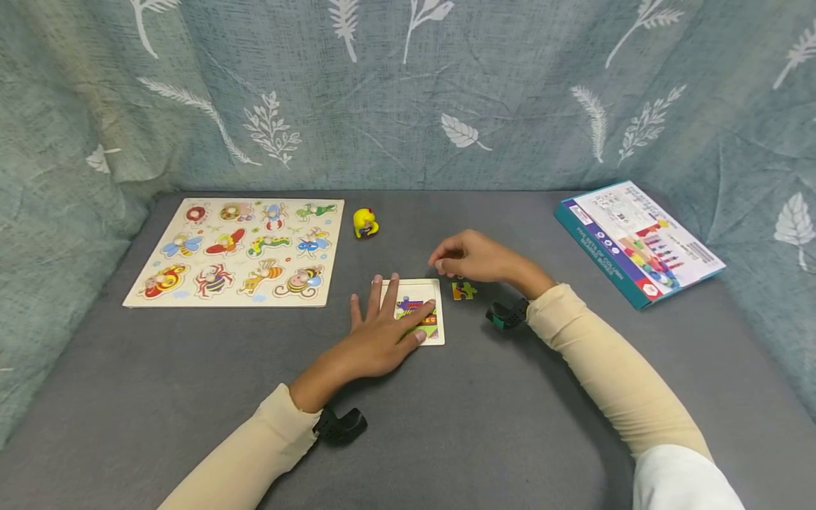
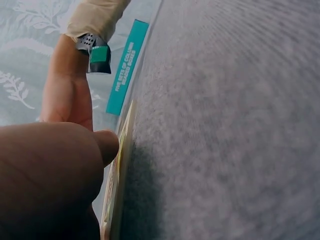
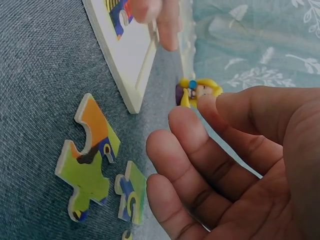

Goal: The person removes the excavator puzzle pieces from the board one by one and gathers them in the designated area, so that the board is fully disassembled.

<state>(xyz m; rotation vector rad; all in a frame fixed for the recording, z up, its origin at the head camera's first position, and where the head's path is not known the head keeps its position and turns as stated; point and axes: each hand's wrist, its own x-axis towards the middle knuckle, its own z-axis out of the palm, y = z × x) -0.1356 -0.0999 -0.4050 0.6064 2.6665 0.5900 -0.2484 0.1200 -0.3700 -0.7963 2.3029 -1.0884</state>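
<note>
My left hand lies with fingers spread over a small wooden jigsaw tray, thumb and fingertips on it. Colourful fitted pieces show between the fingers, and the upper part of the tray shows bare wood. In the left wrist view the tray appears edge-on beyond the thumb. My right hand hovers just right of the tray, its fingers loosely bent with nothing visible between them. Beneath it lie loose jigsaw pieces: an orange-and-green one and a green-and-blue one, with another partly cut off at the frame's bottom.
A large insect peg puzzle board lies at the back left. Beside it stands a small yellow toy figure. A teal-edged box rests at the back right. A leaf-patterned curtain hangs behind the grey table.
</note>
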